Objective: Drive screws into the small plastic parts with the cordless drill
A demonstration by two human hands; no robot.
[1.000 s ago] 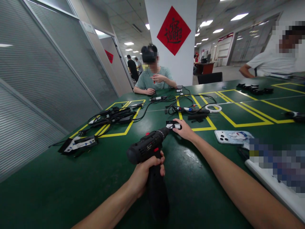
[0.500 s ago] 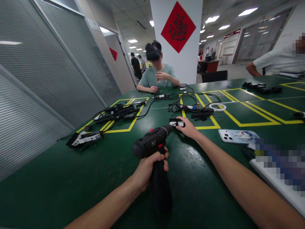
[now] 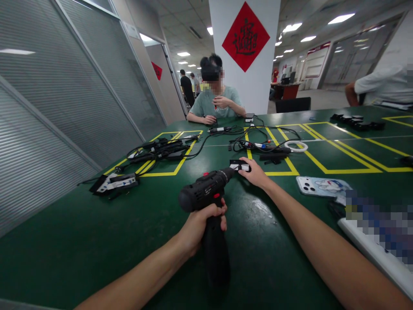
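Note:
My left hand (image 3: 206,221) is wrapped round the grip of a black cordless drill (image 3: 203,191) with red buttons. Its chuck points away and to the right, and the bit meets or nearly meets a small black-and-white block (image 3: 238,166). Fingers of my right hand (image 3: 253,172) close on the right end of that block, holding it low over the green table (image 3: 155,241) or against it; I cannot tell which. What the bit touches on the block is too small to make out.
Tangled black cables and tools (image 3: 161,148) lie at left, near a black-and-white device (image 3: 118,183). More cables and a white ring (image 3: 296,147) are beyond my right hand. A phone (image 3: 322,186) lies at right. Across the table sits a person (image 3: 219,101) wearing a headset.
The view has shifted slightly. Both hands, the drill and the block keep nearly the same places relative to each other. The person across has moved a raised hand a little.

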